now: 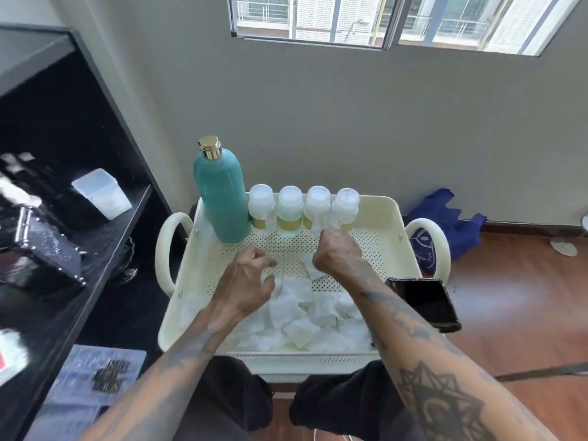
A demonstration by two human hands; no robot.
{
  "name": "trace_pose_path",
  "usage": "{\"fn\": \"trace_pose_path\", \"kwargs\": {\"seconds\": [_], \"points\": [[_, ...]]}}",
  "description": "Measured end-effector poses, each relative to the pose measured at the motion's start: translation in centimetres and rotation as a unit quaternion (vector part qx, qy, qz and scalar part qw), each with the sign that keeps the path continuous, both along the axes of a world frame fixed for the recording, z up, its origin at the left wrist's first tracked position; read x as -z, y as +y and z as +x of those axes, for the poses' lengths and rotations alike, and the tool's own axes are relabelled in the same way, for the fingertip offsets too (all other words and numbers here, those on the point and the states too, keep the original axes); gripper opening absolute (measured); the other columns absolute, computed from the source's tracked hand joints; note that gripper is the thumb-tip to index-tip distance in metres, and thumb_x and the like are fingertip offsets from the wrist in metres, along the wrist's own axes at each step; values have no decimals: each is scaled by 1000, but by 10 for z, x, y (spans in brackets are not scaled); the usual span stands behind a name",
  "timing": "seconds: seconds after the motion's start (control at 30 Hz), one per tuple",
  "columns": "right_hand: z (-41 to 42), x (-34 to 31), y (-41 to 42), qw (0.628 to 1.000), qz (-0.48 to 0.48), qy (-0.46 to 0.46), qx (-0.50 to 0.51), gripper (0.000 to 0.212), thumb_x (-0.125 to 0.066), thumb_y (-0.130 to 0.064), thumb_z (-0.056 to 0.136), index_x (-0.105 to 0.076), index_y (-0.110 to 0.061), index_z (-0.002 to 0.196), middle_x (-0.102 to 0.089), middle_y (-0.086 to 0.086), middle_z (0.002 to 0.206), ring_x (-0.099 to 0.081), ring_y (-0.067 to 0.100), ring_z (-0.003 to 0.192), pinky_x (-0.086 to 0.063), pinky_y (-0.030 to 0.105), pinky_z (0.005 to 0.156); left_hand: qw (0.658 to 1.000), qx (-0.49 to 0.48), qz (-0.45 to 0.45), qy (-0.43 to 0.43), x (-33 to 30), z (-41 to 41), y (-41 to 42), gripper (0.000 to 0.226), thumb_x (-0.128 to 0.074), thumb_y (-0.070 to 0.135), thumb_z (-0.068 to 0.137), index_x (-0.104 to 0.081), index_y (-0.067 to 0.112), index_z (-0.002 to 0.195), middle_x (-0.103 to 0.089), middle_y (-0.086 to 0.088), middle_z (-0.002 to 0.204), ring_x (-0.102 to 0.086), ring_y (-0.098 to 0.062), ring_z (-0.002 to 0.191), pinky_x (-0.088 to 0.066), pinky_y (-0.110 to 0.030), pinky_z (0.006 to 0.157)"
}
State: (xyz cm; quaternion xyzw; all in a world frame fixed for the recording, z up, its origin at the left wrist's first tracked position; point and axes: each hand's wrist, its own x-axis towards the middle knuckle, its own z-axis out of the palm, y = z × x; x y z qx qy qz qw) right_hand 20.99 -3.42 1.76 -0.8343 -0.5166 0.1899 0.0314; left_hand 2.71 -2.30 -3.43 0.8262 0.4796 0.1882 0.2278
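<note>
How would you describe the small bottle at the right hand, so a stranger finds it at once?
Find the cream perforated tray under the window. Along its far wall, right of the teal bottle, stand four small clear bottles. It is the rightmost bottle, the only one at the right hand.

A cream perforated cart tray (378,246) stands below a window. Along its far edge stand a tall teal bottle (222,198) with a gold cap and a row of clear small bottles (289,211) with frosted caps. The right hand (337,253) grips the foot of the rightmost small bottle (345,206). The left hand (246,281) hovers with curled fingers over a heap of white pads (305,326); whether it pinches one is unclear. A black phone (423,302) lies on the tray's right rim. A black shelf (105,243) stands to the left.
</note>
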Motion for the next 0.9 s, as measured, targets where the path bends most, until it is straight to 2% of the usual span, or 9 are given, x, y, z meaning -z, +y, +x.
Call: {"fn": "trace_pose_path", "kwargs": {"seconds": [0.07, 0.17, 0.3, 0.47, 0.57, 0.63, 0.7, 0.8, 0.9], "points": [[0, 14, -1, 999, -29, 12, 34, 27, -57, -7, 87, -57, -4, 114, -59, 12, 115, -54, 25, 94, -47, 32, 83, 999, -12, -33, 38, 14, -14, -12, 31, -64, 22, 91, -70, 14, 120, -56, 0, 119, -51, -17, 116, -48, -29, 95], [-1, 25, 0, 995, -40, 17, 86, 40, -63, -11, 85, -53, -4, 123, -55, 14, 123, -57, 29, 109, -49, 36, 93, 999, -42, -19, 17, 27, -25, -23, 32, -63, 21, 92, -69, 12, 122, -56, -1, 118, -50, -18, 112, -46, -30, 95], [-2, 32, 5, 992, -40, 37, 112, 26, -59, -15, 90, -55, -8, 114, -61, 12, 119, -57, 31, 113, -46, 41, 97, 999, -52, 9, 7, 30, -20, -27, 30, -63, 18, 92, -69, 13, 122, -56, -1, 117, -48, -17, 111, -44, -28, 94], [-2, 38, 7, 988, -46, 95, 116, 22, -50, -12, 90, -55, -12, 112, -60, 11, 111, -57, 30, 108, -45, 46, 100, 998, -62, 9, 1, 33, -19, -22, 28, -64, 17, 91, -70, 14, 118, -57, -2, 114, -49, -19, 109, -49, -35, 93], [1, 39, 3, 980, -10, 148, 132, 21, -49, -5, 84, -54, -13, 103, -59, 10, 100, -55, 26, 91, -49, 37, 79, 998, -63, 8, 1, 34, -19, -23, 28, -64, 19, 91, -70, 15, 118, -56, -1, 115, -48, -17, 110, -49, -34, 93], [1, 38, -1, 973, 11, 185, 141, 21, -51, -2, 80, -50, -13, 98, -57, 10, 97, -49, 21, 77, -39, 30, 60, 998, -63, 7, 6, 33, -19, -22, 28, -63, 20, 92, -69, 16, 119, -55, -1, 115, -47, -17, 110, -48, -34, 94], [0, 34, -8, 953, 45, 250, 163, 23, -59, -3, 78, -48, -13, 96, -58, 14, 100, -52, 22, 76, -42, 32, 56, 998, -61, 8, 11, 32, -19, -23, 29, -62, 20, 92, -68, 17, 120, -54, 0, 115, -47, -16, 110, -48, -33, 95], [-1, 27, -17, 919, 89, 332, 194, 28, -69, -5, 78, -52, -8, 100, -63, 21, 108, -67, 36, 93, -59, 48, 77, 998, -51, 5, 23, 29, -20, -25, 31, -60, 22, 94, -66, 16, 124, -53, -1, 118, -47, -16, 110, -47, -33, 96], [-3, 19, -26, 887, 116, 402, 194, 26, -67, -3, 84, -56, -2, 107, -65, 23, 111, -70, 36, 91, -59, 48, 84, 998, -32, -31, 47, 25, -23, -27, 38, -57, 26, 95, -58, 20, 133, -47, 1, 130, -45, -17, 121, -41, -33, 104]]}}
